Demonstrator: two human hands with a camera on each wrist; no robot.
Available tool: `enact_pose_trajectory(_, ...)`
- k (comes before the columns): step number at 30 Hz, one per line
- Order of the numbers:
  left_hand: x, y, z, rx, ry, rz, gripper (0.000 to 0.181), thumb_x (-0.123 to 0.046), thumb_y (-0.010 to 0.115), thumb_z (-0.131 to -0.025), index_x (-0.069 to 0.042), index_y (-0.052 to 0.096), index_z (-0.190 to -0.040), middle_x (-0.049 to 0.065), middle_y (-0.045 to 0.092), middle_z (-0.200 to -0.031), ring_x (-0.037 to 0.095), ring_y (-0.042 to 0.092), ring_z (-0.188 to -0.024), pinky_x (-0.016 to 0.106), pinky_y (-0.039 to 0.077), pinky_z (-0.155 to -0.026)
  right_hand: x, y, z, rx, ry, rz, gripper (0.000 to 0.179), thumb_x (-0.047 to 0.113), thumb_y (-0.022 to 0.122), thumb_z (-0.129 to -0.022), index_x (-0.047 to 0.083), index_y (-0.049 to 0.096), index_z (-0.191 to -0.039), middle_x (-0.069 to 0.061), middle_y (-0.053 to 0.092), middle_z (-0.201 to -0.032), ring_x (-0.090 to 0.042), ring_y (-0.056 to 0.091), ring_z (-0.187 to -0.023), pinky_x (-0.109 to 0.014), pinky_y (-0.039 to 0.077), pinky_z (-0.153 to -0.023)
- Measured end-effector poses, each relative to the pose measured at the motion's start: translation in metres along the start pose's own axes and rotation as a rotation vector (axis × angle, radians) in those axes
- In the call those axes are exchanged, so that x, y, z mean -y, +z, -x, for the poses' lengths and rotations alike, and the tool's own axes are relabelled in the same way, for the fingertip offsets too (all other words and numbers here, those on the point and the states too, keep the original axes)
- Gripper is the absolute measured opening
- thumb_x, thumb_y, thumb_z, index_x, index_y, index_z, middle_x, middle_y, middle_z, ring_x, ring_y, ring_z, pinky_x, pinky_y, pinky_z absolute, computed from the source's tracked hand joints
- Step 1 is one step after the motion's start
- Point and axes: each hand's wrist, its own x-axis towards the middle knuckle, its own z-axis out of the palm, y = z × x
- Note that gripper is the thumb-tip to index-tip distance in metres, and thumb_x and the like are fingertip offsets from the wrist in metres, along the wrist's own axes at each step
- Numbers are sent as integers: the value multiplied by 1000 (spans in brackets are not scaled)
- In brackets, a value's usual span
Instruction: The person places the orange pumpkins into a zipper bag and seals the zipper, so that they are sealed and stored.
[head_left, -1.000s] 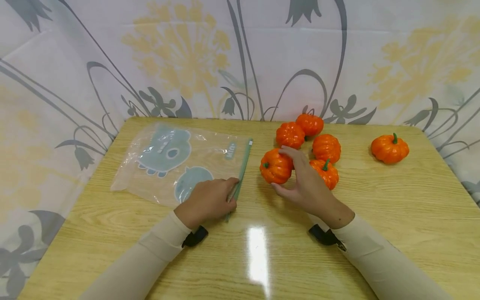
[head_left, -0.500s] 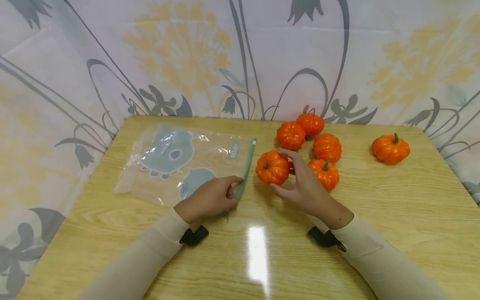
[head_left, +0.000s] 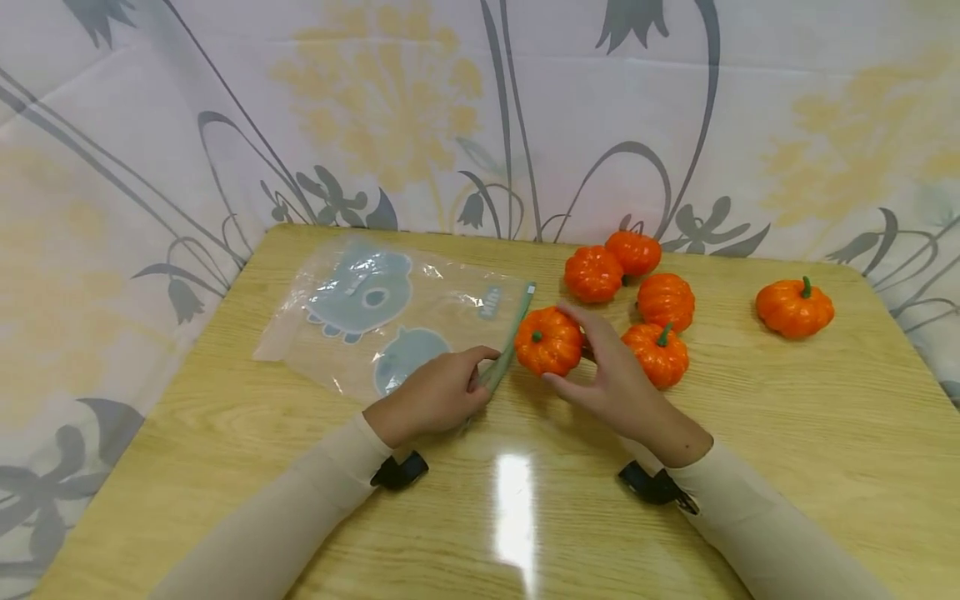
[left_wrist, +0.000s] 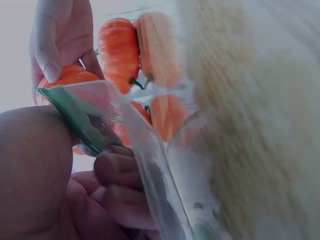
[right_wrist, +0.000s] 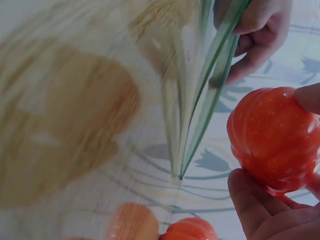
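My left hand (head_left: 442, 390) pinches the green edge of a clear zip bag (head_left: 360, 358) printed with blue-grey cartoon shapes. In the right wrist view the bag's green mouth (right_wrist: 212, 85) stands parted, its two strips spread into a narrow gap. A small orange pumpkin (head_left: 547, 342) with a green stem is held by my right hand (head_left: 626, 379), thumb on the near side and fingers on the far side. This pumpkin is right beside the bag's mouth. The left wrist view shows the green strip (left_wrist: 75, 120) between left thumb and curled fingers.
Several more orange pumpkins (head_left: 666, 302) sit in a cluster just behind and right of my right hand. A lone pumpkin (head_left: 795, 308) lies farther right on the wooden table (head_left: 810, 433). A floral-patterned cloth (head_left: 570, 108) hangs behind the table's back edge.
The left hand has lifted the bag's green edge and brought it rightward, closer to the held pumpkin. The pumpkin has come a little nearer the bag's mouth. The head view has shifted slightly.
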Motion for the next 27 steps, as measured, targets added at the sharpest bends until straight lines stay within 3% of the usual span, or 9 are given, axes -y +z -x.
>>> enact_pose_trajectory(7,-4,2,2,-17,22,18,54,-11,56,-92,-11,49,-146,-6,52,-64,7,43,-50,22,34,-49,-2,2,1,9,21,-13,80,14,80,-84,8,35,-151,-14,40,-151,-30,49,-131,-49,53,-98)
enact_pose_trajectory(18,-10,3,3,15,64,80,53,-11,56,-94,-10,49,-146,-6,52,-63,6,43,-51,21,35,-50,-1,1,0,10,20,-32,81,18,81,-84,10,35,-149,-10,48,-147,-29,55,-127,-47,54,-96)
enact_pose_trajectory(27,-9,4,2,-30,83,123,51,-9,56,-92,-7,51,-143,-5,55,-66,6,44,-53,19,36,-51,-1,2,0,15,58,-33,81,20,80,-85,10,33,-150,-12,51,-143,-29,57,-124,-48,54,-96)
